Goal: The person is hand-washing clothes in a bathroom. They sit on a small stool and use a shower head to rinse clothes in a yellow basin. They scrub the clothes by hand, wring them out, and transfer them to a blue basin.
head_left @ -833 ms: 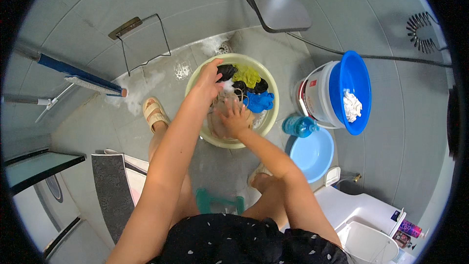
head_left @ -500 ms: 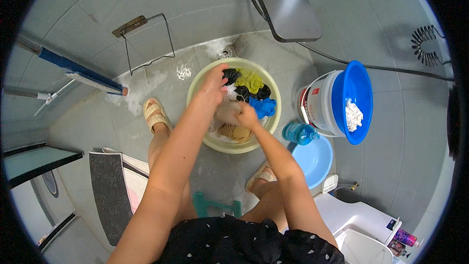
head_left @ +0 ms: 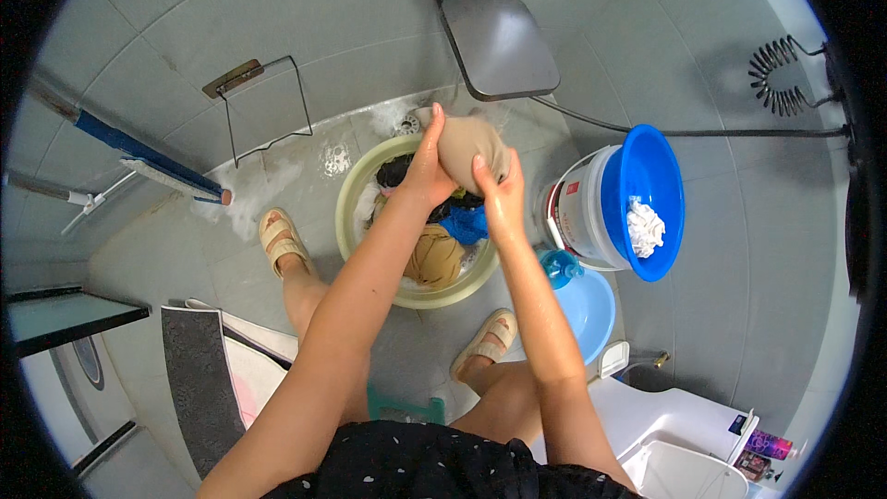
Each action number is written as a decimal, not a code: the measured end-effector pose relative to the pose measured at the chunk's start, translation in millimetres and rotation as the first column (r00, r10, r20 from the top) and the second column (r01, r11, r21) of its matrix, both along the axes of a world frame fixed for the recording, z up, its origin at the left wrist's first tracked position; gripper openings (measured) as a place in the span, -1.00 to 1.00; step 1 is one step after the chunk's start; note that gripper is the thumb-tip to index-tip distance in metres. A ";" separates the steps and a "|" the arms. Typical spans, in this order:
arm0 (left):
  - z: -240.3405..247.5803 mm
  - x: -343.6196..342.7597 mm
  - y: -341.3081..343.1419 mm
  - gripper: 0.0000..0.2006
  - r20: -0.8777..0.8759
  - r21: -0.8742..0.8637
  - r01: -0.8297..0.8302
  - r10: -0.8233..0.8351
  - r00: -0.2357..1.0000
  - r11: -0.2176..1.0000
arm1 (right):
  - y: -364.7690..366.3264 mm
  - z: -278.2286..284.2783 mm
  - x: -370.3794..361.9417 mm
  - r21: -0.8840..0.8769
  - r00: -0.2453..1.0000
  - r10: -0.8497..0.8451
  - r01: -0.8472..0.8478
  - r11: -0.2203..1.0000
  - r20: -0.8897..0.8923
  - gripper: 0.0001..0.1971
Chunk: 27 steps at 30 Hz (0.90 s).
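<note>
A light beige garment [head_left: 469,144] is lifted above the far side of a pale yellow-green basin [head_left: 346,233]. My left hand [head_left: 432,164] grips its left side and my right hand [head_left: 502,190] has the lower right, thumb on top. The cloth looks bunched and rounded; its exact kind does not show. Under my hands the basin holds wet laundry: a tan cloth [head_left: 434,257] at the near side, a bright blue cloth [head_left: 466,225] at the right and a black cloth [head_left: 395,169] at the far left. My forearms and the raised garment hide part of the pile.
Right of the basin stands a white bucket [head_left: 582,203] with a blue basin [head_left: 673,194] against it, holding white cloth [head_left: 645,227]. A blue bottle [head_left: 560,267] and a light blue basin [head_left: 601,310] are nearby. A shower head [head_left: 506,44] hangs beyond; a green stool [head_left: 407,406] is below me.
Both hands have risen out of the basin toward the far right, now with the beige garment held between them. The view has shifted slightly.
</note>
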State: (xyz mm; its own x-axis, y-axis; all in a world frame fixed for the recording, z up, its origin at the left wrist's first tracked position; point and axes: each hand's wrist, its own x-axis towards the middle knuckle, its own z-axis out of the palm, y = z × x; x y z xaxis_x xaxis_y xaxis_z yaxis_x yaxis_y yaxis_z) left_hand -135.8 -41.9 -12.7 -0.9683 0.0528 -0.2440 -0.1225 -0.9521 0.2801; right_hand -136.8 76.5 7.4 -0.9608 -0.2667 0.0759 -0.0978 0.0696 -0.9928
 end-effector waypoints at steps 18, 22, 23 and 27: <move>-2.9 3.8 35.0 -0.12 0.391 -0.635 0.215 0.068 0.918 0.742 | 16.3 -29.6 -27.3 -0.352 0.891 -0.155 0.321 0.879 0.426 -0.61; 6.6 14.7 17.9 -0.09 0.355 -0.151 0.437 -0.364 0.861 0.887 | 4.7 -15.1 -22.4 -0.340 0.959 -0.238 0.277 0.899 0.152 -0.61; 3.2 16.2 11.2 -0.13 0.235 0.079 0.525 -0.528 0.816 0.847 | -3.7 -7.5 -16.1 -0.284 0.973 -0.227 0.228 0.931 0.037 -0.60; -4.4 2.7 3.0 -0.40 0.239 0.205 0.232 -0.278 0.930 0.951 | -5.9 -13.6 -6.7 0.197 0.910 0.010 0.080 0.977 -0.415 -0.59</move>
